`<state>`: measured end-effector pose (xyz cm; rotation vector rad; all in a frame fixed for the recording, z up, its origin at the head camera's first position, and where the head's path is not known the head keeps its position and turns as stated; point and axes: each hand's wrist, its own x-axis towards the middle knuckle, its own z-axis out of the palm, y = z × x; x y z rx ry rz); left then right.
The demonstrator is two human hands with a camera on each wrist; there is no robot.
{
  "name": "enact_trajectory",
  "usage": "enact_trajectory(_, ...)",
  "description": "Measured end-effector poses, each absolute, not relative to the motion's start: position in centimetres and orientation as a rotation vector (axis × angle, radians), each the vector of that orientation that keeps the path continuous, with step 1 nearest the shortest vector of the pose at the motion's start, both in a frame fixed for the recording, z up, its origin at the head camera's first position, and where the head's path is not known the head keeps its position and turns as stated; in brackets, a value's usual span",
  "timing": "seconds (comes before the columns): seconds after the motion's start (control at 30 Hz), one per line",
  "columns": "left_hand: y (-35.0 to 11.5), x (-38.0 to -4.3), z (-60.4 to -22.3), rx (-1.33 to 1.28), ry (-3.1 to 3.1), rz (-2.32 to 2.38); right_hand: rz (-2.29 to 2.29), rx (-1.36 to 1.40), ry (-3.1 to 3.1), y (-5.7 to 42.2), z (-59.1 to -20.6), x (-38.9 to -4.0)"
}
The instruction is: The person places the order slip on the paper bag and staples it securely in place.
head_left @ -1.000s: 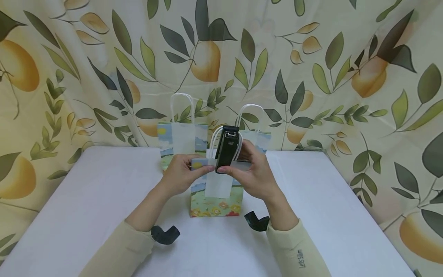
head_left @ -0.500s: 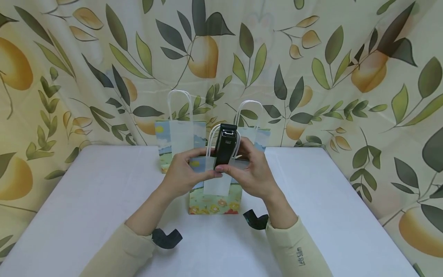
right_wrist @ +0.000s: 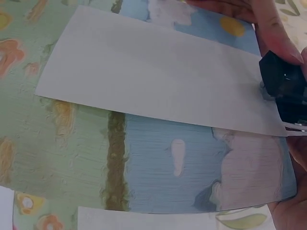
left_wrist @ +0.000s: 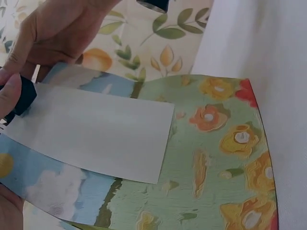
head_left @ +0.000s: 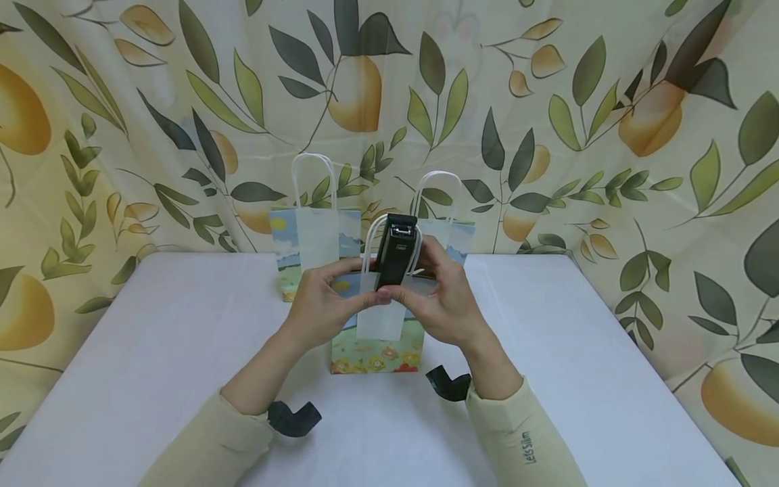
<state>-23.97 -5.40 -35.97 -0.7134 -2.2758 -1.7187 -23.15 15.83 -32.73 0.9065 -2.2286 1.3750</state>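
Note:
Upright in the middle of the head view is a black stapler [head_left: 397, 251], set at the top edge of a small paper gift bag [head_left: 377, 355] with white twisted handles. My left hand [head_left: 318, 306] reaches in from the left, its thumb pressing the stapler's lower end while its fingers go behind the bag. From the right, my right hand [head_left: 447, 297] grips the stapler, its thumb meeting the left one. A white panel [left_wrist: 96, 127] covers the bag's painted front of sky, meadow and flowers. The fingers behind the bag are mostly hidden.
Two similar gift bags, a left one [head_left: 286, 237] and a right one [head_left: 462, 237], stand at the back of the white table [head_left: 201, 318]. Behind them hangs a curtain [head_left: 517, 54] printed with fruit and leaves. Black wrist mounts jut from both sleeves.
My left thumb has slid right from the bag's top edge onto the stapler's lower end, up against my right thumb. The head view has shifted slightly; the stapler stays at the bag's top.

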Motion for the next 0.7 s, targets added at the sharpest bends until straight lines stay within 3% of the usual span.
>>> enact_trajectory(0.7,-4.86,-23.74,-36.1,-0.764,-2.166,-1.65,1.335,0.909,-2.228,15.57,-32.83,-23.09)
